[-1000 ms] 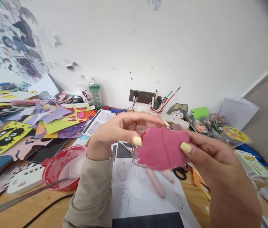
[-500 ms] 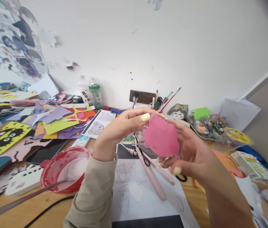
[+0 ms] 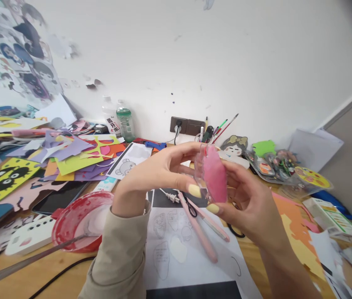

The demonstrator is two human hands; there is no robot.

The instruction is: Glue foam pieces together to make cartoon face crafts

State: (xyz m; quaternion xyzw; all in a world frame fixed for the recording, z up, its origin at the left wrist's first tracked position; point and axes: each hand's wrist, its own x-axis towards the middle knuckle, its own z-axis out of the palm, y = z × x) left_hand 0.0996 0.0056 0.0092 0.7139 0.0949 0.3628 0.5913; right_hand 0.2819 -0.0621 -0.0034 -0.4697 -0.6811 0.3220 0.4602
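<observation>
Both my hands hold a pink cut-out piece (image 3: pixel 215 178) backed by a clear plastic layer, raised above the desk and turned nearly edge-on to me. My left hand (image 3: pixel 163 170) pinches its left side, thumb near the lower edge and fingers curled over the top. My right hand (image 3: pixel 247 199) cups it from the right, thumb pressed at its bottom corner. Below them, pink-handled scissors (image 3: pixel 199 228) lie on a white printed sheet (image 3: pixel 176 253) with outlined figures.
A red bowl (image 3: pixel 79 220) with a long metal tool in it sits at the left. Stacked coloured paper scraps (image 3: pixel 70 155) cover the far left. Two bottles (image 3: pixel 125 124), a wall socket (image 3: pixel 186 125), a pen cup (image 3: pixel 208 135) and sticker packs (image 3: pixel 275 164) line the back. Orange paper (image 3: pixel 297 232) lies right.
The pink piece was turned from flat-facing to nearly edge-on. My right hand shifted from gripping its right edge to cupping it from below and behind; my left thumb moved down.
</observation>
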